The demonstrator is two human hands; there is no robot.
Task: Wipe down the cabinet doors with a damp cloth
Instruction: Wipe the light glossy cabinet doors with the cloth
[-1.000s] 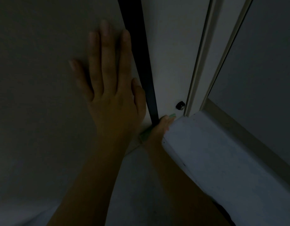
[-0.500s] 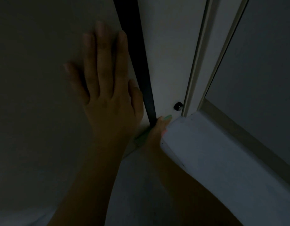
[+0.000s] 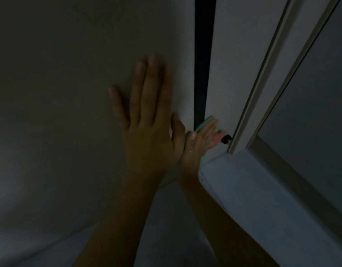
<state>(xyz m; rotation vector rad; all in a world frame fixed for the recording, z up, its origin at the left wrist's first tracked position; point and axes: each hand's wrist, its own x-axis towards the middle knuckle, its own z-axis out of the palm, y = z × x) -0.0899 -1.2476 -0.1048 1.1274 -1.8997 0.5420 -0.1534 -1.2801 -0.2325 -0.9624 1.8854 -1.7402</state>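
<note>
Right hand (image 3: 200,143) motion-blurred, grip unclear; cloth (image 3: 204,123) mostly hidden.
</note>
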